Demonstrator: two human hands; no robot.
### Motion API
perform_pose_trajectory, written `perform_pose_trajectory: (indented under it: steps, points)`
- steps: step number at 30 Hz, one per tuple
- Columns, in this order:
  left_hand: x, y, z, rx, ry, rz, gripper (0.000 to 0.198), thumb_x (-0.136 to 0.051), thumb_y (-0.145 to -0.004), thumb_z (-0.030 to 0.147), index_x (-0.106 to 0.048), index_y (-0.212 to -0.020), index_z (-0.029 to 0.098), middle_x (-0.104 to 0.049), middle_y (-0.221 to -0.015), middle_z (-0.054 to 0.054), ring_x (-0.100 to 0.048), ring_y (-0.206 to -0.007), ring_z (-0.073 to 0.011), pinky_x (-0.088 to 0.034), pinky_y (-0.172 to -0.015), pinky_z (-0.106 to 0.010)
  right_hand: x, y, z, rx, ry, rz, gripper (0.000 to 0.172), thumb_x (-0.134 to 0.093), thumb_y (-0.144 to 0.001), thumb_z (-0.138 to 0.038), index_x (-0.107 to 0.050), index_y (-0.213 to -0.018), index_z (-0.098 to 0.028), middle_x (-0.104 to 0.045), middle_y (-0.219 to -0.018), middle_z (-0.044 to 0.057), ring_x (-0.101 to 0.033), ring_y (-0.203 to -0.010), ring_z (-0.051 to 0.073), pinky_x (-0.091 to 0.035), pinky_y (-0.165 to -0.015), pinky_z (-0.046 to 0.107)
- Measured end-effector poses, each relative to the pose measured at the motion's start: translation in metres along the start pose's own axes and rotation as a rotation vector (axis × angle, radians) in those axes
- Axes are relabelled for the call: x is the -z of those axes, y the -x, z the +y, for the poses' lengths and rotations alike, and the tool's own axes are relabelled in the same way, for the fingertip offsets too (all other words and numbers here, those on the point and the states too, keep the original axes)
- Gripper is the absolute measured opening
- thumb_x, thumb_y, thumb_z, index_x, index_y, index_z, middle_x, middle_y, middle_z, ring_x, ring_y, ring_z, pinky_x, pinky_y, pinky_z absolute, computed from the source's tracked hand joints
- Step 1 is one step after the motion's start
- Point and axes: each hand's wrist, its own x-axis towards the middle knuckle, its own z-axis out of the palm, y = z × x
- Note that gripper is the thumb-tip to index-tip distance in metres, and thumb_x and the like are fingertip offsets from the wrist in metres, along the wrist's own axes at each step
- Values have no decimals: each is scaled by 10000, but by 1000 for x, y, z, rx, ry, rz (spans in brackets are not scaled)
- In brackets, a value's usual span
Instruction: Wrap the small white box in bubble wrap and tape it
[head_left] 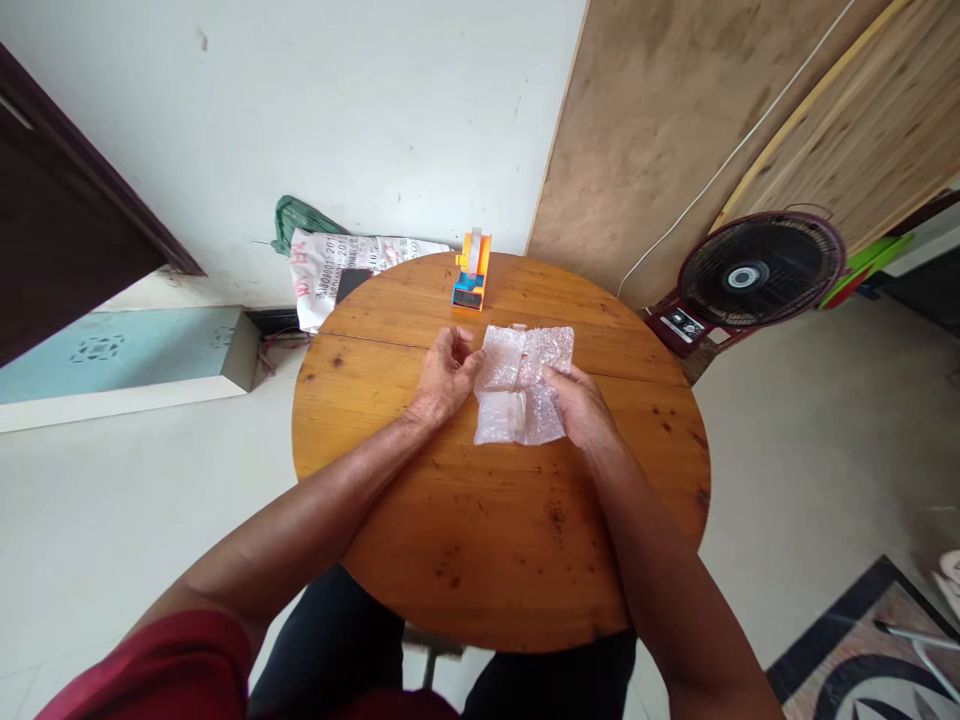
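a: in the head view, what are the hands doing?
b: both are gripping a piece of bubble wrap (523, 385) that is lying near the middle of the round wooden surface (487, 540). the left hand (444, 378) is curling its fingers and pinching the wrap's left edge near the top. the right hand (581, 405) is closing on the right edge, with its thumb pressing on top of the plastic.
a: is the wrap lying flat?
b: not quite. it is looking folded and crumpled, with its lower part resting on the wood. whether the upper part is lifting, i cannot tell.
a: what else is sitting on the surface?
b: a small orange holder (472, 270) is standing at the far edge, well apart from the wrap.
a: and around it?
b: a white printed sack (337, 265) is lying by the wall beyond the far left edge, with a green bag (300, 218) behind it. a dark red fan (757, 275) is standing on the floor to the right. a red sleeve (165, 670) is showing at the bottom left.
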Motion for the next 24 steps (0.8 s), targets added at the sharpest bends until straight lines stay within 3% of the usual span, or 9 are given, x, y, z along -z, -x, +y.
perform_pose_trajectory:
  steps: [4,6,12,16,19,24]
  points:
    - [-1,5,0,-29,-8,-226,280,-699,-759,411,-579,-732,159,-524,-631,27,-442,-568,-81,-355,-549,-213,-3,2,-3,-17,-15,-40,311,-825,-625,-363,-720,-877,-213,-762,-828,15,-704,-755,236,-530,-741,356]
    - [-3,7,-2,-27,-40,-283,314,-718,-748,446,-599,-752,156,-549,-650,17,-463,-584,-87,-363,-552,-213,-4,4,-5,-35,-16,-85,325,-813,-643,-364,-727,-917,-210,-769,-884,26,-711,-816,251,-530,-794,374]
    - [-3,8,-1,10,-122,-239,423,-805,-641,458,-558,-826,168,-489,-636,51,-413,-576,-77,-324,-527,-203,-7,9,-8,-72,-23,-244,375,-784,-702,-378,-717,-1037,-222,-763,-1014,39,-705,-897,251,-528,-838,383]
    - [-3,8,2,51,-67,-261,349,-782,-627,394,-554,-759,164,-502,-627,45,-422,-559,-76,-328,-519,-208,-9,10,-8,-95,-22,-274,401,-785,-701,-384,-707,-1059,-222,-756,-1038,44,-701,-915,251,-521,-850,384]
    - [-3,5,3,99,56,-245,253,-708,-664,356,-543,-676,164,-513,-596,38,-436,-529,-74,-341,-514,-213,-8,8,-7,-77,-11,-211,381,-786,-686,-400,-714,-1012,-217,-759,-977,36,-700,-886,244,-518,-840,375]
    - [1,-3,6,179,205,-92,217,-670,-672,320,-526,-616,167,-537,-538,29,-473,-502,-83,-376,-526,-217,1,-2,-3,2,24,37,238,-782,-666,-411,-671,-735,-212,-693,-688,-17,-633,-615,167,-493,-638,302]
